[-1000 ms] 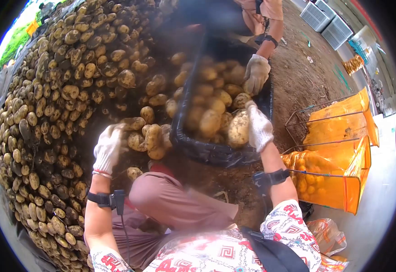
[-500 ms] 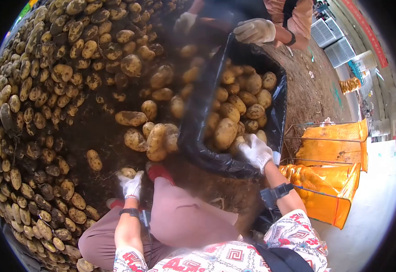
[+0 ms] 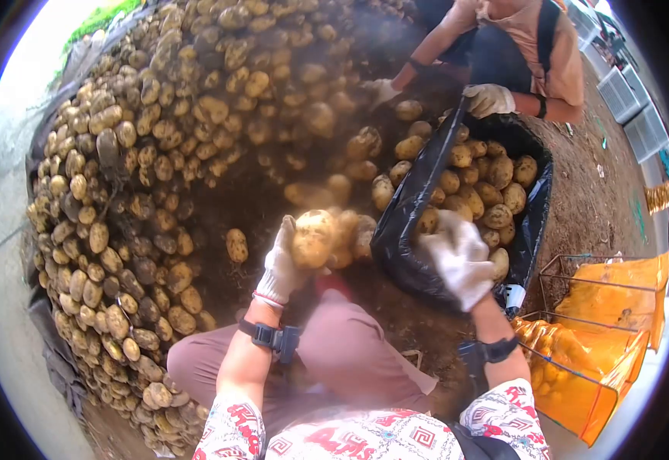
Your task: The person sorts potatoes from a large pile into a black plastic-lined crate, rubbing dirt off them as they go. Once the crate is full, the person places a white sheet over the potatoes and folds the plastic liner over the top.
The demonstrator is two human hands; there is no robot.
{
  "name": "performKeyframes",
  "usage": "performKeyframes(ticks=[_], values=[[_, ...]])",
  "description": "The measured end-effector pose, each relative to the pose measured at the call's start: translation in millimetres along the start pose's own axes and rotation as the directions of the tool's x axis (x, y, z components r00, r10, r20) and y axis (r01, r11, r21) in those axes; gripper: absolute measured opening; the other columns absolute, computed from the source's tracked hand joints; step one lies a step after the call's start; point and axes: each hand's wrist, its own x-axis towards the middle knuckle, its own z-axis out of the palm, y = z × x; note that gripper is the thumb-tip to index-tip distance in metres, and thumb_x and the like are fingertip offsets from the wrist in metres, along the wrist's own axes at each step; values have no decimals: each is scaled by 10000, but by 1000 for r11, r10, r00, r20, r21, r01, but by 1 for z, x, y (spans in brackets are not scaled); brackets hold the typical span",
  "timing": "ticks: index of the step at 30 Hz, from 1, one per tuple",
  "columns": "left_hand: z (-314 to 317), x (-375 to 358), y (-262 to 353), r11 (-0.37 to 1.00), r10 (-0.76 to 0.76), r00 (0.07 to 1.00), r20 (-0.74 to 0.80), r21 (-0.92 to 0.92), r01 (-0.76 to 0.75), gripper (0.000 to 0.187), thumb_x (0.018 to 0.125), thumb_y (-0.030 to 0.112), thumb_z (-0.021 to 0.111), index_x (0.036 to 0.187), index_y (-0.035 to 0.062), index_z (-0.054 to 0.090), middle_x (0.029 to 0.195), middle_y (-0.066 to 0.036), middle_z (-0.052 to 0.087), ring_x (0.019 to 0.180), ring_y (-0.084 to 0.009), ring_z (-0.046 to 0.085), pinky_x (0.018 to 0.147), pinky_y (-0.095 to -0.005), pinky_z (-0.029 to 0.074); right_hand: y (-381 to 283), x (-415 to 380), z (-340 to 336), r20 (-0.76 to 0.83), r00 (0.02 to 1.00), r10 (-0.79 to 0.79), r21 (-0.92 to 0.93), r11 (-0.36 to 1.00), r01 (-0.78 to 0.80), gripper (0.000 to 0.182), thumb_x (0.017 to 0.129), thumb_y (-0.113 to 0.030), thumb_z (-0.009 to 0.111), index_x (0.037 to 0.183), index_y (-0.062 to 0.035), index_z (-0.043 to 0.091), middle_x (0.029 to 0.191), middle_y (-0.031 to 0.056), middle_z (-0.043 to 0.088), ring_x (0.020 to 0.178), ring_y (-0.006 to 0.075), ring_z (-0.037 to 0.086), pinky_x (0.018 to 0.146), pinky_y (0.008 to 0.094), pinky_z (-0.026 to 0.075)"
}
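My left hand (image 3: 279, 264), in a white glove, is raised over the ground in front of my knees. Its fingers close on the side of a large, pale potato (image 3: 314, 239). Over the near rim of a black-lined crate (image 3: 419, 192) is my right hand (image 3: 461, 257), gloved too and smeared by motion; whether anything is in its fingers does not show. Many potatoes (image 3: 495, 172) fill the crate's inside. A few blurred potatoes lie on the soil between my left hand and the crate.
A big heap of soil-covered potatoes (image 3: 143, 192) spreads along the left and back. Across from me a person's gloved hand (image 3: 489, 100) holds the crate's far rim; their other hand (image 3: 380, 92) is by the heap. Orange mesh sacks (image 3: 580, 360) on wire frames stand at right.
My left hand has risen from the ground and moved right, with a potato. My right hand has lifted from the potatoes inside the crate to its near rim. The view has shifted left.
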Motion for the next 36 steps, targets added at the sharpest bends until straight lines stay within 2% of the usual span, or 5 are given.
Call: performKeyframes(ticks=[9,18,24,32,36], values=[[121,-27,35,-62,362,832,421,901,-429,320,1074,189,518,1293,4,661,1223,-177,720,1113,-305,688,890,-380,564,-94,15,38,191,937,292,843,440,-309,835,825,-328,852,1499,-12,474,1360,190,649,1250,299,627,1048,387,512],[195,-50,14,111,117,927,355,923,-368,618,1007,231,654,1534,4,428,1374,-192,633,1272,-245,596,1063,-349,489,-73,15,24,216,808,548,968,-231,-102,233,1046,-223,598,1175,-35,645,1051,81,692,940,170,665,815,333,574],[132,-46,61,165,86,980,181,967,-193,520,1018,258,647,1472,39,524,1213,-143,680,1058,-181,682,875,-314,594,70,-24,-31,-452,889,-72,193,965,176,212,996,-251,560,1094,-81,641,974,141,682,889,301,666,792,405,569],[-83,-24,57,836,-46,874,-483,461,299,430,999,329,693,1366,118,615,1061,-92,694,815,-198,701,617,-341,588,178,-78,11,-146,922,359,-315,866,-387,403,1007,-448,535,1097,-100,715,1068,230,716,1041,445,675,904,513,529],[-116,-54,32,327,211,752,-625,770,548,519,1041,534,521,1238,75,665,987,-180,705,838,-324,720,724,-468,603,186,-65,14,-36,898,439,-459,790,-405,368,1023,-393,507,1031,-83,704,1063,227,707,1030,426,668,879,524,531]])
